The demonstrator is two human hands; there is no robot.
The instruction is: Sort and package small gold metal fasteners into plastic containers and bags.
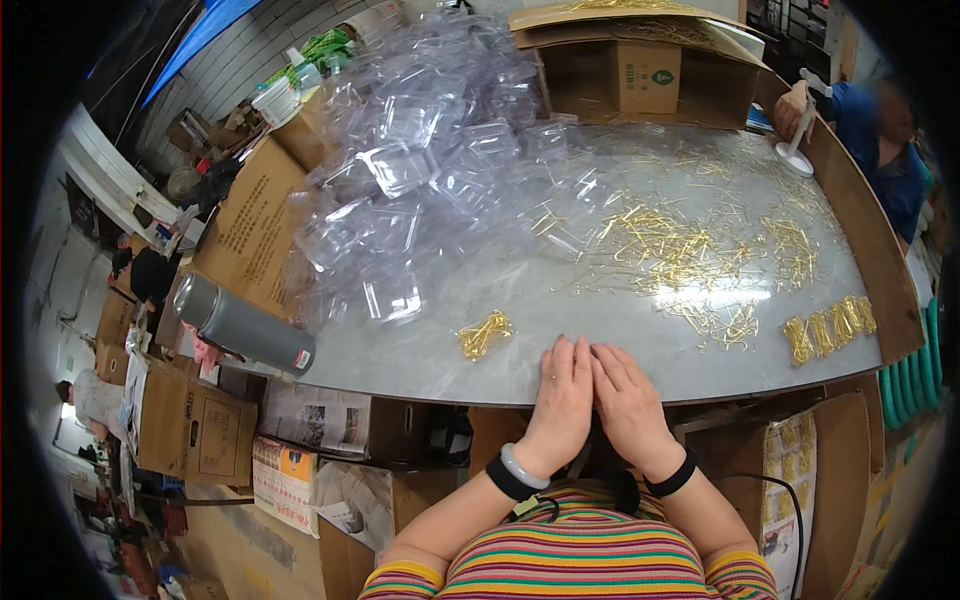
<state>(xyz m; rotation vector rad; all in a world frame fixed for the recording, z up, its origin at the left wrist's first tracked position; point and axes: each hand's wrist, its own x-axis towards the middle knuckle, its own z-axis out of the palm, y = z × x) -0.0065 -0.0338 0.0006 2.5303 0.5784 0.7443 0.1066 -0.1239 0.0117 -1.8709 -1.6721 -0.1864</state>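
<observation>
Both my hands rest side by side at the near edge of the grey table (pixel 430 350), fingers stretched out and pointing away from me. My left hand (pixel 566 392) and my right hand (pixel 632 398) nearly touch along their index-finger sides, and I see nothing held in either. Left of them lies a small bunch of gold metal hooks (pixel 486 335). Beyond and to the right, a loose spread of the same thin gold hooks (pixel 660 240) covers the tabletop. Several gathered bundles of gold hooks (pixel 828 328) sit in a row near the right edge.
Clear plastic boxes (pixel 400 170) are heaped at the far left. A grey bottle (pixel 240 322) lies tilted at the left edge beside a cardboard sheet (pixel 250 225). An open cardboard box (pixel 650 80) stands at the back. Another person (pixel 880 150) is beyond the right cardboard rim.
</observation>
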